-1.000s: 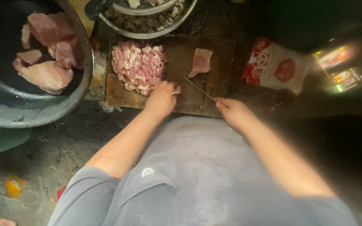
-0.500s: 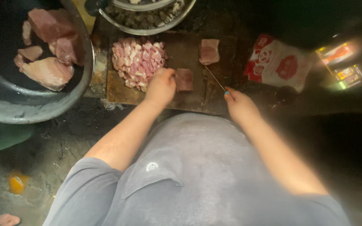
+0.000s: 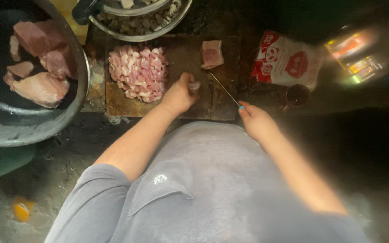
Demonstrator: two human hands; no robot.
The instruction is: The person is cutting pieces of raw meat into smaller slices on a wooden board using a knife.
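the left hand [image 3: 179, 95] pinches a small meat piece [image 3: 195, 85] on the wooden cutting board [image 3: 183, 54], just beside the pile of diced meat [image 3: 138, 72]. the right hand [image 3: 257, 122] is closed around a knife [image 3: 225, 89], its blade angled over the board.

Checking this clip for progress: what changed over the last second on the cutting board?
The left hand, which pressed a larger slab of meat, now holds only a small piece. The knife stays in the right hand. Unchanged: diced pile, spare slab, cutting board, basin of large cuts.
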